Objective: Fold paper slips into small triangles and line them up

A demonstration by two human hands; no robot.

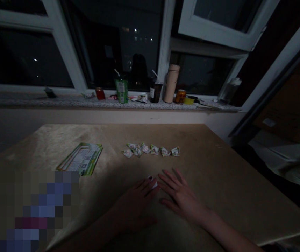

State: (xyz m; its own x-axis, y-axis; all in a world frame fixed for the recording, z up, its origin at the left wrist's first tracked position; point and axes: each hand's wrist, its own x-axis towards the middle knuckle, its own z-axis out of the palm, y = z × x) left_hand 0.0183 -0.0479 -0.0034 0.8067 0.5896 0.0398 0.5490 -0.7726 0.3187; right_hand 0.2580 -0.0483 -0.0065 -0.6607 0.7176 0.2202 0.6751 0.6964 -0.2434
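- In the head view, a tan table fills the lower half; its covering has a dull sheen toward the left, and a broad shadow falls around the hands.
- The room is dim; beyond the white window frame it is dark, with a few small points of light in the panes.
- Behind the table runs a speckled stone sill, bearing, from left to right, a red jar, a green cup with a straw, a dark cup with a straw, a tall beige flask, an orange can and a clear bottle.
- Folded paper pieces, angular, white with green printing, lie on the table beyond the hands, loosely in a row and bunched at its left end.
- Green-and-white printed sheets lie fanned to the left of them.
- The left hand is palm down, fingers stretched out side by side, thumb held apart from them.
- A small whitish bit shows at its fingertips; too dim to tell what it is or whether it is gripped.
- The right hand is palm down, fingers fanned, its fingertips near that bit.
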